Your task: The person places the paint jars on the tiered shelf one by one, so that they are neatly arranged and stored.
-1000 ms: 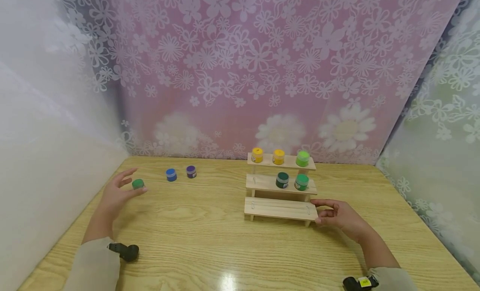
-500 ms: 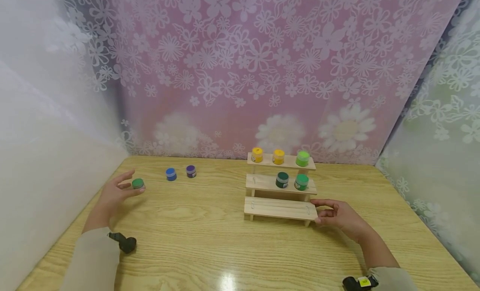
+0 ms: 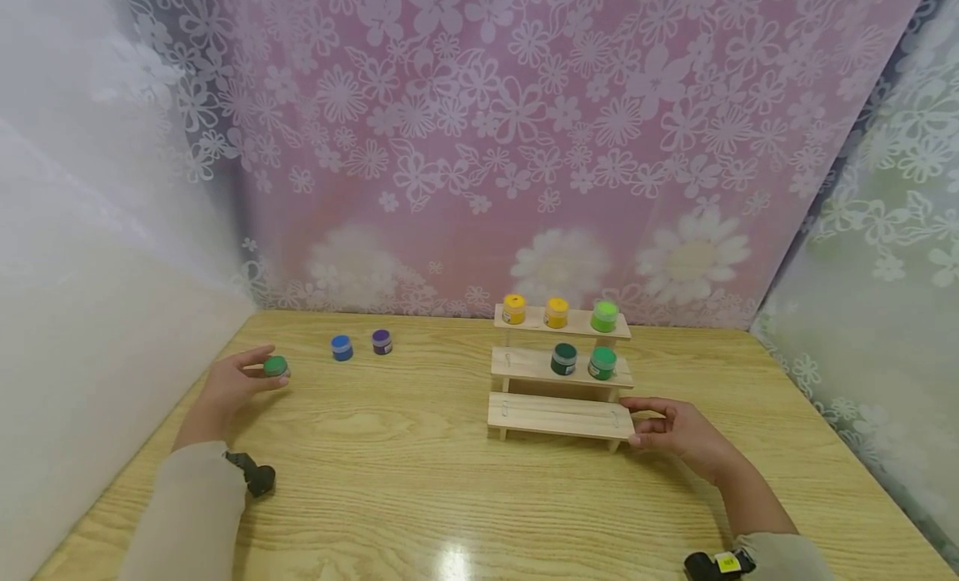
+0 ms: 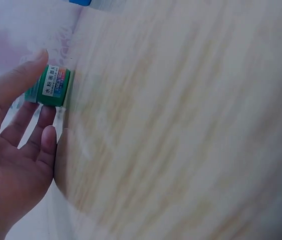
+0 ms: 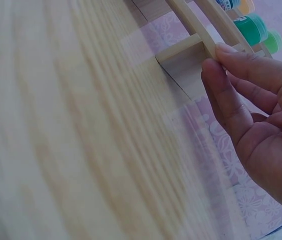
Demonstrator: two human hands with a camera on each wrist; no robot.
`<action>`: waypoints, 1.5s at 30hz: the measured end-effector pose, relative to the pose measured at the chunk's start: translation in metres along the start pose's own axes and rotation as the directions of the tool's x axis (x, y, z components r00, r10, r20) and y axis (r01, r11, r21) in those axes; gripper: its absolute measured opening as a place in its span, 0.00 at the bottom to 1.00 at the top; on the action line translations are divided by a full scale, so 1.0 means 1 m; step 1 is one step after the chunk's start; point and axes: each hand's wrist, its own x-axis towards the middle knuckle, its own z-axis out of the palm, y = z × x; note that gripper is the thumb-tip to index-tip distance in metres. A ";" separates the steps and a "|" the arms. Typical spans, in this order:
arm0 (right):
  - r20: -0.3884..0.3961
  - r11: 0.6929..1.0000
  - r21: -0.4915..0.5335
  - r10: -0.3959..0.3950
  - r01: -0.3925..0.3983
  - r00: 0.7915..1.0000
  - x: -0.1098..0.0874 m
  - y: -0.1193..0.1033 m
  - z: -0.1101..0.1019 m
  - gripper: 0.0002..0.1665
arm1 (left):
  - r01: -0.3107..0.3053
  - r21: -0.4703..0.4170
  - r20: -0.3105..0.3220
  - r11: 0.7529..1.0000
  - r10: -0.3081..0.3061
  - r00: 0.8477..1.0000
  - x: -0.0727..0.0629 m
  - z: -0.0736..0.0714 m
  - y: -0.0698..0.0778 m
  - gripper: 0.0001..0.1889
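Note:
My left hand is at a green paint jar on the left of the table. In the left wrist view its thumb and fingers lie on opposite sides of this labelled jar, gripping it at the table surface. My right hand pinches the right end of the lowest step of a three-tier wooden display rack. The right wrist view has thumb and fingertips at that step's end. Two yellow jars and a light green jar stand on the top tier.
On the middle tier stand a dark green jar and another green jar. A blue jar and a purple jar stand at the back left of the wooden table. A flowered curtain hangs behind.
My left hand has drawn its thumb and fingers in around the green paint jar, its forearm moving forward. The jar stays in place, and my right hand keeps its hold on the rack.

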 end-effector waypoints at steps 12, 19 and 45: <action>0.002 1.000 0.006 -0.006 0.006 1.000 -0.001 0.001 0.000 0.41 | 0.026 0.068 -0.047 0.997 -0.023 0.999 0.005 0.004 -0.006 0.40; 0.002 1.000 0.007 -0.001 0.001 1.000 -0.001 0.002 0.000 0.41 | 0.024 0.078 -0.043 0.997 -0.020 0.999 0.004 0.005 -0.002 0.38; -0.001 1.000 -0.001 -0.011 0.011 1.000 -0.001 0.001 0.000 0.40 | -0.032 0.096 0.022 0.995 0.030 0.999 -0.014 0.003 0.015 0.35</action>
